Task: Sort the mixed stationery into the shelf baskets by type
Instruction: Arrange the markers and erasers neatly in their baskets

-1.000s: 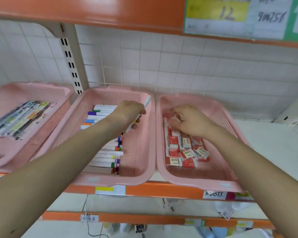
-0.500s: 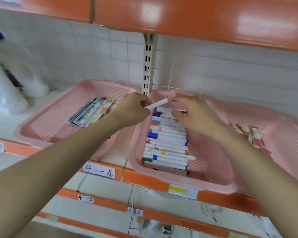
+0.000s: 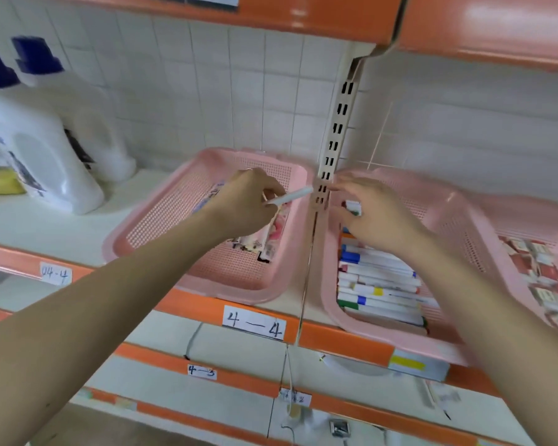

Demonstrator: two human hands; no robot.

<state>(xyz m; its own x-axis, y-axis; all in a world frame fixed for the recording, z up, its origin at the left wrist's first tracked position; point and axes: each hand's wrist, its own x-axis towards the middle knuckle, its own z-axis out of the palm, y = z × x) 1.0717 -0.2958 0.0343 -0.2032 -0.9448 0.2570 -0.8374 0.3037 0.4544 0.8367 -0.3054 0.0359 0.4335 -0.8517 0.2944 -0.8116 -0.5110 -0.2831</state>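
- The white pen (image 3: 290,197) is pinched in my left hand (image 3: 242,204), above the left basket (image 3: 226,292), near its right rim.
- My right hand (image 3: 377,217) is loosely spread over the markers (image 3: 380,284) in the middle basket (image 3: 329,284) and holds nothing.
- Step, I think: placing this pen. Next I must lower it into the matching basket and release.
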